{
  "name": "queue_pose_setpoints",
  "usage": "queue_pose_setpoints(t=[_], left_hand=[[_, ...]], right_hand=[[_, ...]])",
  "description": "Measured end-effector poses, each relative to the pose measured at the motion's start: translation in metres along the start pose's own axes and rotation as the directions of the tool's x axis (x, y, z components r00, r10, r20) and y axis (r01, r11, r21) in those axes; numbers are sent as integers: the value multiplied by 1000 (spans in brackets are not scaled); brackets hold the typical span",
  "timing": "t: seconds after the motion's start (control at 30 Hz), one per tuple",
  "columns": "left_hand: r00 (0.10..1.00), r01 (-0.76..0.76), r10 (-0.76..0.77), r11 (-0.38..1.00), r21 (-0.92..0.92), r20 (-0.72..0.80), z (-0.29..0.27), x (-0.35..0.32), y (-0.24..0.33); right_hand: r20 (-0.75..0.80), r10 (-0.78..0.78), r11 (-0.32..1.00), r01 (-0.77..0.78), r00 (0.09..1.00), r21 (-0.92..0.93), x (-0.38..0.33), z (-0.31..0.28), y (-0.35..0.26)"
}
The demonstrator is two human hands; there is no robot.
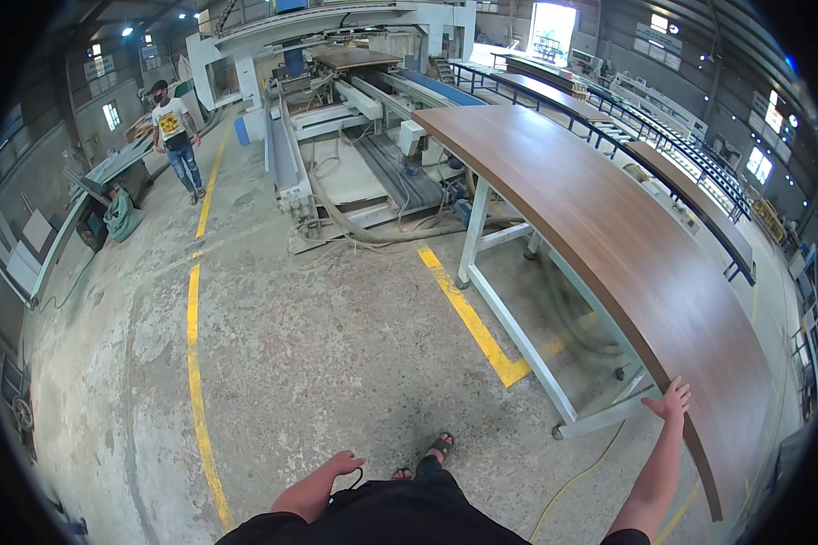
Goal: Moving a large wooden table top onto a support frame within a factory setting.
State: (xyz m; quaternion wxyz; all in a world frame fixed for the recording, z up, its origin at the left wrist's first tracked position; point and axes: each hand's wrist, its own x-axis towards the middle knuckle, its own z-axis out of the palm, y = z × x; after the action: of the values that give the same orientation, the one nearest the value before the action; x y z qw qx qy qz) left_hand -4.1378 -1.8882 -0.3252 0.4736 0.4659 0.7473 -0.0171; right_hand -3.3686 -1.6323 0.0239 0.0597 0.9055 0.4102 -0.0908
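The right hand reaches up from the lower right of the frame, its fingers spread and lying flat on the near edge of a long brown wood-grain panel. It grips nothing; the palm and fingertips only rest on the panel's rim. The panel runs from the upper middle of the frame down to the lower right, bent by the lens, and lies on a white metal-framed table whose legs and lower rails show beneath it at right of centre.

The left hand hangs low at the bottom centre, beside the person's dark clothing, well apart from the panel. It holds nothing; its fingers look loosely curled, though how far they are closed is hard to tell. Just to its right, the person's sandalled feet stand on the concrete floor.

Yellow painted lines run along the floor at the left, and a shorter one angles under the table. A thin yellow cable trails across the floor at the lower right.

In the upper middle stands a large white woodworking machine with hoses trailing from it. More brown panels lie on roller conveyors at the upper right. Another person in a light shirt and jeans stands at the upper left, near a stack of boards.
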Motion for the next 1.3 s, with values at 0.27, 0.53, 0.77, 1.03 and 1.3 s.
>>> queue_pose_setpoints(t=[0.27,0.53,0.77,1.03,1.3], left_hand=[[1000,-7,7,1000,-2,3,-4,-4,4],[1000,-3,3,1000,-5,-3,-8,-5,8],[1000,-5,5,1000,-5,5,-8,-6,7],[1000,-7,6,1000,-13,-12,-5,-4,4],[1000,5,-5,1000,-20,1,-4,-4,5]], right_hand=[[4,-2,1000,2,1000,-1,-2,-1,-2],[-7,1,1000,-1,1000,-10,-1,0,1],[4,10,1000,-10,1000,-2,-8,-5,-4],[-1,10,1000,-10,1000,-9,-5,-2,-2],[2,8,1000,-8,1000,-10,-6,-5,-5]])
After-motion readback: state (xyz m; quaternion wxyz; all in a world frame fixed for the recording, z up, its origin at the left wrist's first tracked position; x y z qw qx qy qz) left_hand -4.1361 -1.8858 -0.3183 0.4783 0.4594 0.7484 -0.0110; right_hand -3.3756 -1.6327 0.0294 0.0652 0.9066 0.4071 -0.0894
